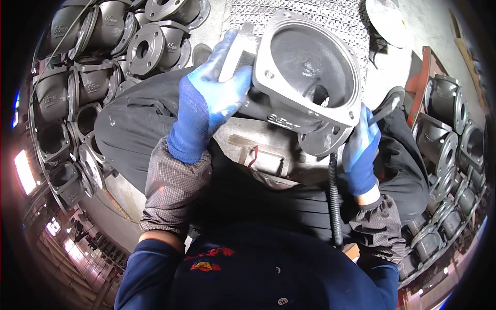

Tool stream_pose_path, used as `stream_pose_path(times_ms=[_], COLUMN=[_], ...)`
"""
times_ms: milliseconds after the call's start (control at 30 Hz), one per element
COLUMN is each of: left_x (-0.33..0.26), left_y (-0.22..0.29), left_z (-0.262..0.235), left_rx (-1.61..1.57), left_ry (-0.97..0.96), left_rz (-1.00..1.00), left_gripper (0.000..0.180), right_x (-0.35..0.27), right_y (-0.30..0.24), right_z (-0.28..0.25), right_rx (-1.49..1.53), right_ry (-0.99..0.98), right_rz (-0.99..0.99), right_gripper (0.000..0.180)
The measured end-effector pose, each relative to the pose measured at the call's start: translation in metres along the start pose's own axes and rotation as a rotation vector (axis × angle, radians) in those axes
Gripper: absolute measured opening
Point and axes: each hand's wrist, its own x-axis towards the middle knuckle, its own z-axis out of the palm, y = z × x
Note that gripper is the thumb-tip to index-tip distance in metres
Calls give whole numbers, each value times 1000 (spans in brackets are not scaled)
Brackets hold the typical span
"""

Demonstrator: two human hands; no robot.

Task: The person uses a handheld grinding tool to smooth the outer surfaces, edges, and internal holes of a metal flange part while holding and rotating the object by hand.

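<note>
A grey cast-metal valve body (281,106) is tilted between my hands in front of my lap, its wide round opening facing up. My left hand (212,98), in a blue glove, grips the flange at the casting's left end. The thumb lies against the near side and the fingers reach up along the flange. At the casting's lower right, my gloved right hand (361,150) closes around the edge; part of its fingers is hidden by the metal.
Several similar castings (144,49) are stacked at the left, and more castings (436,144) line the right. A textured metal mat (237,10) lies beyond the held casting. A dark corrugated hose (335,201) runs down beside my right hand. A red metal frame (418,85) stands at the right.
</note>
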Motion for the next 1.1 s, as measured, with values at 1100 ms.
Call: stream_pose_path(times_ms=[1100], left_x=[52], left_y=[50], left_z=[26], left_rx=[232], left_ry=[-225], left_rz=[366], left_gripper=[47], right_x=[49], right_y=[52], right_z=[-107], right_rx=[590], right_ry=[-253], right_rz=[649], right_gripper=[37])
